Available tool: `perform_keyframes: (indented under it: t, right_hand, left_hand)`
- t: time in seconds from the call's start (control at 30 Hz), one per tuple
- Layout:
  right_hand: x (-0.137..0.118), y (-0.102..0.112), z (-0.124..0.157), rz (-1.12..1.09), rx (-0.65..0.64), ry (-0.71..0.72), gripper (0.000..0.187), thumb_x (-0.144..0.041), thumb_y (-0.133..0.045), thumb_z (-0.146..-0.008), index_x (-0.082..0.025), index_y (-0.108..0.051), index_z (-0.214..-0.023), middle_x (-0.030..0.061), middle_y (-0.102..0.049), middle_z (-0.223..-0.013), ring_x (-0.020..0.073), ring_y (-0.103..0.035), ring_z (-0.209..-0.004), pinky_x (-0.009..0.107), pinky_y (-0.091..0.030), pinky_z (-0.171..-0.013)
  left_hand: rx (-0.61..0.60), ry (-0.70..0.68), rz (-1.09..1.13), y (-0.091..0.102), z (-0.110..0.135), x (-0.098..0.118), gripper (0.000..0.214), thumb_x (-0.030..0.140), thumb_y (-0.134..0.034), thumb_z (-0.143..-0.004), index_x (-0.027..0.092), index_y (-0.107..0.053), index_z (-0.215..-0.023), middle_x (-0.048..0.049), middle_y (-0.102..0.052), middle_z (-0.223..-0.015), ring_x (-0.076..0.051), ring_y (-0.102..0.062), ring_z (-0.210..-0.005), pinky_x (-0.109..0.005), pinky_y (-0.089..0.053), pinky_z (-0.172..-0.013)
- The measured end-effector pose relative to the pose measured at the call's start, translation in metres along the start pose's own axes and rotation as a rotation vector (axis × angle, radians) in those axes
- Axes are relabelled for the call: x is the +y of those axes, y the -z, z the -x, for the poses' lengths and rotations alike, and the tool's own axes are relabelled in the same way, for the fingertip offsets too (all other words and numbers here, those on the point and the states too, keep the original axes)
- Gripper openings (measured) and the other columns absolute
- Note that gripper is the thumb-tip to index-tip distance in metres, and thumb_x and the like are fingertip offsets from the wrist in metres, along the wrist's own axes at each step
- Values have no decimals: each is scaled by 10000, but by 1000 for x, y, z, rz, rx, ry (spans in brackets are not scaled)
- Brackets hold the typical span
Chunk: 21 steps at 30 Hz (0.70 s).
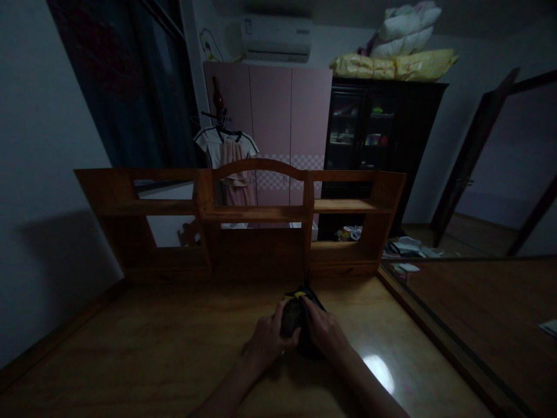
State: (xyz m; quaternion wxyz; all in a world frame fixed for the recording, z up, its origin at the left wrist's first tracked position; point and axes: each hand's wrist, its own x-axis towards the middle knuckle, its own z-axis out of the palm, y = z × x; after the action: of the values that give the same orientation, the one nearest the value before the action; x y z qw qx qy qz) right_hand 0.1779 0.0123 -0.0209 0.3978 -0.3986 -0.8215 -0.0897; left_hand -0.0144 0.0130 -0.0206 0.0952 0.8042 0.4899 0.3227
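Observation:
Both my hands are on a small, dark, pouch-like thing with a yellow edge above the wooden tabletop. Its exact kind is hard to make out in the dim light. My left hand is curled round its left side, with the thumb at the lower front. My right hand grips the right side, fingers reaching up to the yellow edge. More black material shows behind and below the right hand. The palms hide part of it.
A wooden shelf unit stands across the far side of the tabletop. A wall rises at the left. Along the right runs a raised wooden edge. Farther back are a pink wardrobe and a dark cabinet.

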Motion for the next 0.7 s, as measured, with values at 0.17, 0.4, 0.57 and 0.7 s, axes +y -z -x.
perform_keyframes:
  t: [0.17,0.4,0.57,0.7]
  right_hand:
    - [-4,2,-5,-45,-9,-29,537,-107,-355,-908,-176,-306,-1438,125,-577,-1296,204,-593,-1142,330,-528,-940]
    - [-5,9,-7,-121,17,-55,531,-102,-347,-912,-199,-316,-1432,101,-573,-1303,186,-585,-1153,326,-517,-960]
    - [-4,7,-6,-214,56,-141,498,-105,-354,-909,-196,-375,-1398,107,-614,-1245,188,-626,-1090,333,-538,-920]
    - [-8,5,-7,-298,34,-233,518,-114,-364,-901,-220,-351,-1408,95,-593,-1275,184,-605,-1121,336,-524,-936]
  left_hand:
    - [-33,20,41,8,-1,5,589,453,-555,-816,200,-349,-1307,-47,-700,-858,-209,-672,-677,-260,-488,-578]
    - [24,68,123,4,0,7,595,435,-588,-804,228,-339,-1304,-45,-694,-901,-223,-680,-742,-285,-515,-643]
    - [57,62,333,4,0,7,553,329,-574,-828,227,-301,-1298,-67,-642,-1095,-191,-663,-904,-303,-532,-787]
    - [68,-1,374,-3,-1,-2,544,278,-555,-846,216,-273,-1306,-70,-626,-1122,-174,-648,-947,-307,-538,-808]
